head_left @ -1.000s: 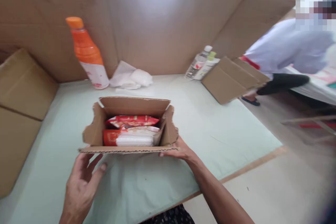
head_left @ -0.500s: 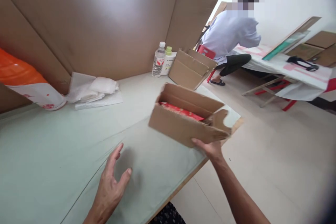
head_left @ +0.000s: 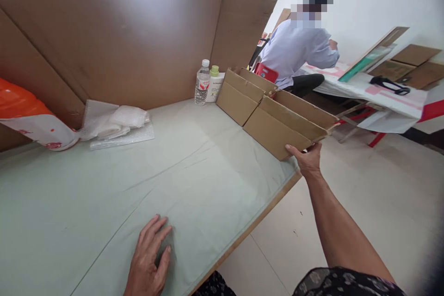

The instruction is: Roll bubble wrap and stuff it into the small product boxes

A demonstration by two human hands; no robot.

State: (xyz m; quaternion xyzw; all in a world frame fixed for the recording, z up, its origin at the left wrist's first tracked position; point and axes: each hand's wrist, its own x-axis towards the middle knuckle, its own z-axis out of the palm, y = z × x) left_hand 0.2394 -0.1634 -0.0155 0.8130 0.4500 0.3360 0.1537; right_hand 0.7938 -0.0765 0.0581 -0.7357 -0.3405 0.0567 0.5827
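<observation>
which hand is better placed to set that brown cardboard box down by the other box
Right. The right hand already grips the brown cardboard box at its lower edge, held beside the second cardboard box. The left hand lies flat on the pale green table cover, far away.

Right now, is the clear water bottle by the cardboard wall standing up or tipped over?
Upright. The water bottle stands on the table with its white cap on top, beside a green-capped white bottle.

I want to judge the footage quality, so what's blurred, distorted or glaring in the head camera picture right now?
Head view: daylight is soft, with a faint sheen on the cardboard partition; edges bow and darken at the far right corner; the co-worker's face is pixelated; the orange bottle is cut off at left; the right hand and held box look fairly sharp.
</observation>
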